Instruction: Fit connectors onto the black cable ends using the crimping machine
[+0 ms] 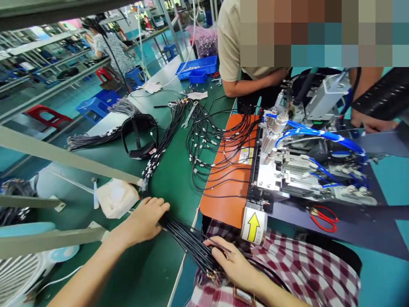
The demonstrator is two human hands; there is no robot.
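A thick bundle of black cables (185,238) runs across the table's front edge, its stripped, coloured wire ends hanging over my lap. My left hand (145,218) is closed over the bundle at the edge of the green table. Near the wire ends, my right hand (231,260) is closed with thumb and fingers on the cables; one cable stands a little apart from the rest there. Beyond my left hand, the bundle's white-tagged part (155,162) bends away over the table. My palms hide part of the cables.
At right stands a metal fixture (271,166) with blue air hoses, cables spread on its orange plate (223,192). Red-handled scissors (324,218) lie beside it. A wrench (190,114), black headset (139,136), paper-wrapped pack (117,198) and fan (24,273) surround the left side. A co-worker's arm (252,85) rests opposite.
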